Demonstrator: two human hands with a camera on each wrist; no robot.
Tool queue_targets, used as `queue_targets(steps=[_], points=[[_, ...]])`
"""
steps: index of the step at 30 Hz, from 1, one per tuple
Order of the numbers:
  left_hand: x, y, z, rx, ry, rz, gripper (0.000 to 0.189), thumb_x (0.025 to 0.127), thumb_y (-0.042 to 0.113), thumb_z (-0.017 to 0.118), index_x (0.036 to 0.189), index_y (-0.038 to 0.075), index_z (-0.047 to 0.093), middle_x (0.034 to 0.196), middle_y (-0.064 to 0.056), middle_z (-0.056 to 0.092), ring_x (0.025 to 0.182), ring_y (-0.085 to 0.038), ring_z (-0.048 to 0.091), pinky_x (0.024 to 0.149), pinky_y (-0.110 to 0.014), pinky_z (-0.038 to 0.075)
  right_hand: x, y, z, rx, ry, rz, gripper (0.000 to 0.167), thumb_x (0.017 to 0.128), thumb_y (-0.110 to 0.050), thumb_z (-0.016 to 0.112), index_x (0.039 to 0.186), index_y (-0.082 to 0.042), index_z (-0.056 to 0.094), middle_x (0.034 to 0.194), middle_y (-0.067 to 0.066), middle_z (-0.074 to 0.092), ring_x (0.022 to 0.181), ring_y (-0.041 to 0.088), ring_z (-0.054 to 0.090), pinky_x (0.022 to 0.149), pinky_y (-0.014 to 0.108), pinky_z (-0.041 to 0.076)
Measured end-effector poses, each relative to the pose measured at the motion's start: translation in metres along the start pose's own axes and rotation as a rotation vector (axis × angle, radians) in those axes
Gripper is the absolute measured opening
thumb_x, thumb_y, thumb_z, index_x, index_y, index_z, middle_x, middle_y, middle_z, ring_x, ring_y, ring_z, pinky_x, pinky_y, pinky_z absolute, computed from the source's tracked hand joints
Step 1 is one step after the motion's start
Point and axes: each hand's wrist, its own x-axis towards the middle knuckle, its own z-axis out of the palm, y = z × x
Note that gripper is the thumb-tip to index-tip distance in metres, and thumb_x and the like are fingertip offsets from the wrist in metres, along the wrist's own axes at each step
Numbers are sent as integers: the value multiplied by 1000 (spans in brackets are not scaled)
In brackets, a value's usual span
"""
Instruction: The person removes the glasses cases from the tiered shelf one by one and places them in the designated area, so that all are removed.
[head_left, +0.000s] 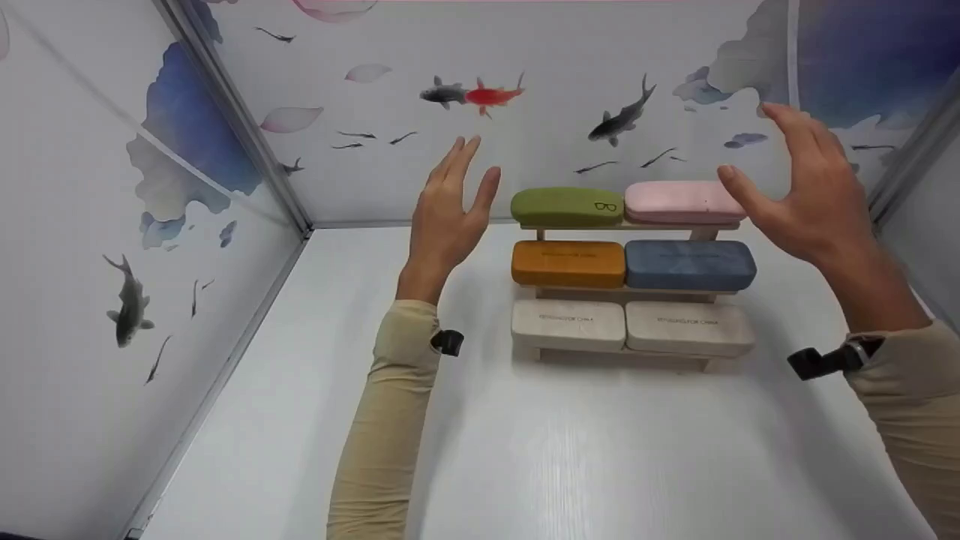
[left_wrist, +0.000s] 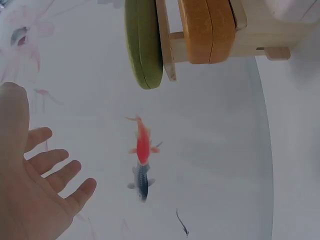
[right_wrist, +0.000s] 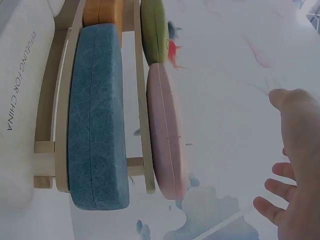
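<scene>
Glasses cases fill a three-step wooden rack [head_left: 540, 234]. On its top step lie a green case [head_left: 566, 206] with a glasses print and a pink case [head_left: 679, 201]. The middle step bears an orange case [head_left: 568, 264] and a blue case [head_left: 690, 265]; two off-white cases [head_left: 568, 327] with printed lettering lie on the lowest. My left hand [head_left: 450, 214] is raised to the left of the rack, fingers extended, holding nothing. To the right, my right hand [head_left: 814, 187] is raised near the pink case, thumb spread from the fingers, and nothing is in it.
The rack stands on a white table [head_left: 600, 450]. Behind it rises a white back wall [head_left: 525, 45] printed with fish and petals, and a similar side panel [head_left: 60, 225] stands at the left. A dark wrist camera [head_left: 448, 343] sits at the left cuff.
</scene>
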Motion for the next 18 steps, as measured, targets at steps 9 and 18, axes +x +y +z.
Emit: queue_targets(steps=[9,18], points=[[-28,1,5,-147,4,51,59,113,55,51,164,25,49,170,3,49,158,-13,44,133,-38,37,-27,4,4,83,80,33,71,101,-35,76,165,-36,44,165,7,50,151,36,49,120,14,36],[-59,-8,28,-260,-61,105,56,114,45,55,164,20,47,160,-2,59,142,-20,61,125,-43,46,-72,13,11,169,92,146,70,102,-31,77,164,-38,44,165,2,53,149,7,51,114,9,40]])
